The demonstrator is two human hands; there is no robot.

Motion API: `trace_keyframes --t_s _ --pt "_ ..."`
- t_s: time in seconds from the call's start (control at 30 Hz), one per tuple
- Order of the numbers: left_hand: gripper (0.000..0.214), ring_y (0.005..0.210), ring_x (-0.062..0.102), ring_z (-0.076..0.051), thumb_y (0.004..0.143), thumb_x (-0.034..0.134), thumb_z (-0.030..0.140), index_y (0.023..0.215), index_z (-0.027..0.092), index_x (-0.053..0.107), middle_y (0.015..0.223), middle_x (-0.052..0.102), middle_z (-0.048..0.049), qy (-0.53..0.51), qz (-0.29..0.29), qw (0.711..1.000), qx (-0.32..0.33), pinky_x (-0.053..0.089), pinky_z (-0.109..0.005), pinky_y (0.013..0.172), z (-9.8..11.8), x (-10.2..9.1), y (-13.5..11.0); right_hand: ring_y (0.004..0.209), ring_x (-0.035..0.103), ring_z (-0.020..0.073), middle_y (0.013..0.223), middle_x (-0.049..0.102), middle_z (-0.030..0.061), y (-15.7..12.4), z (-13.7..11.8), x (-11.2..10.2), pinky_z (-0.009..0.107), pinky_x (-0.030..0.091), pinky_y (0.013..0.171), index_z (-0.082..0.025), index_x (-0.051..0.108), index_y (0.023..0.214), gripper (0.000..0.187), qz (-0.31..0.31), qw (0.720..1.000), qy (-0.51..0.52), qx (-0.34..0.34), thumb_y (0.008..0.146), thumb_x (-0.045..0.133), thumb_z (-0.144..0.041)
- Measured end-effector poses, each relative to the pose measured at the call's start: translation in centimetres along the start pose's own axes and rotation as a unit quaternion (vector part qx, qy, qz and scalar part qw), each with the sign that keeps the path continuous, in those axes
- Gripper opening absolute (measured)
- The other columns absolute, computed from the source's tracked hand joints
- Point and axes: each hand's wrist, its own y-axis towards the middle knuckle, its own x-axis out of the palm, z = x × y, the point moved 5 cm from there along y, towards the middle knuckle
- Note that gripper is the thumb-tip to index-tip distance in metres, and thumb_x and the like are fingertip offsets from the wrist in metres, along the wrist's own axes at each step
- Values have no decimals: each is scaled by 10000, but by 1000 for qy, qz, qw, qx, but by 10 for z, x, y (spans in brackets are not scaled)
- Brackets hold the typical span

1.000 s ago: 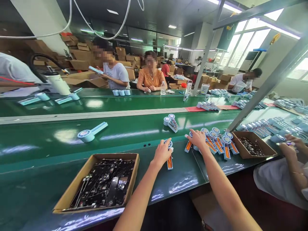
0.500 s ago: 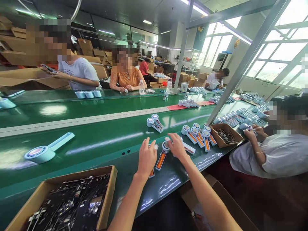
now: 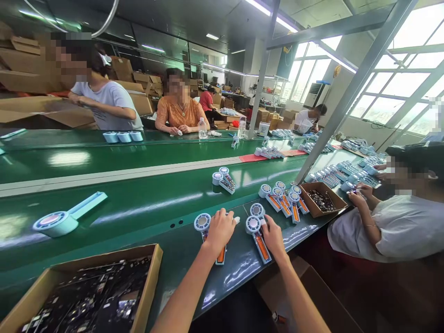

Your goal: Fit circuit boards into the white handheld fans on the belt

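Observation:
My left hand lies on a pale blue handheld fan half with an orange battery in its handle, fingers curled over the handle. My right hand rests on two more such fan halves side by side on the green bench, fingers pressed onto their handles. A further group of fan halves lies to the right, near a small cardboard box of dark parts.
A cardboard box of black circuit boards sits at my lower left. An assembled fan and another fan pair lie on the green conveyor belt. A co-worker sits at my right; other people sit across the belt.
Both hands drew fan halves back toward me along the bench; they now lie close to the front edge. My view swung to the right.

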Motion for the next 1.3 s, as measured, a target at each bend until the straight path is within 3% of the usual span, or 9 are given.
trace_keyframes --t_s 0.2,0.4,0.53,0.63,0.77,0.93,1.03,1.13,1.3 --pt "535 1130 583 -336 903 554 588 1209 173 699 1108 629 -153 23 54 998 13 471 -440 977 0 3 -30 822 694 203 917 745 90 -28 -47 38 265 496 721 -166 718 987 376 24 998 47 -25 995 345 -210" --pt "441 1357 449 -388 957 521 504 1012 137 760 1224 635 -207 50 92 994 30 339 -527 1143 -17 -8 -39 838 659 243 883 703 122 -31 -39 19 345 496 796 -179 709 924 374 46 998 12 -44 998 348 -244" --pt "405 1424 371 -409 985 495 427 1155 141 725 1340 605 -220 64 118 991 -12 243 -625 1168 -38 -27 -35 1140 584 347 1171 660 219 -43 -34 -1 519 438 991 -131 649 1173 433 69 994 -17 -77 1011 325 -368" --pt "406 1260 521 -430 985 482 407 1012 118 766 1200 665 -236 70 115 988 -78 386 -643 1039 -57 -32 -34 1368 397 400 1467 462 220 -60 -52 5 591 375 1061 -157 490 1420 561 86 984 -80 -132 998 373 -507" --pt "346 1077 626 -346 983 470 313 965 123 759 1055 708 -192 64 99 985 -123 506 -519 903 -56 -24 -41 1369 388 438 1528 356 246 -75 -74 33 640 386 1019 -153 462 1438 598 70 979 -112 -156 1006 329 -545" --pt "370 1324 515 -278 1001 463 302 1323 193 608 1325 658 -126 53 100 984 -140 411 -475 1099 -42 -44 -76 1374 398 396 1467 437 242 -75 -86 39 618 391 1045 -134 444 1430 554 79 976 -47 -195 1031 304 -492" --pt "402 1285 565 -200 1031 352 227 1380 221 552 1373 644 -98 60 92 976 -189 430 -346 1075 -70 -81 -123 1379 394 391 1427 480 235 -78 -92 18 624 401 1044 -136 454 1413 509 103 971 5 -215 1038 338 -462" --pt "414 999 723 -256 982 320 121 1199 179 669 1091 768 -144 78 32 955 -283 531 -360 845 -121 -109 -176 1206 565 315 1250 614 171 -89 -109 1 505 494 968 -186 556 1289 336 98 956 74 -268 1033 421 -355" --pt "190 845 747 -325 842 581 237 717 168 706 822 774 -178 92 -71 931 -347 508 -351 718 -169 -100 -205 849 671 220 927 699 96 -105 -153 20 328 537 758 -211 660 1053 244 -23 936 97 -336 1019 419 -228"
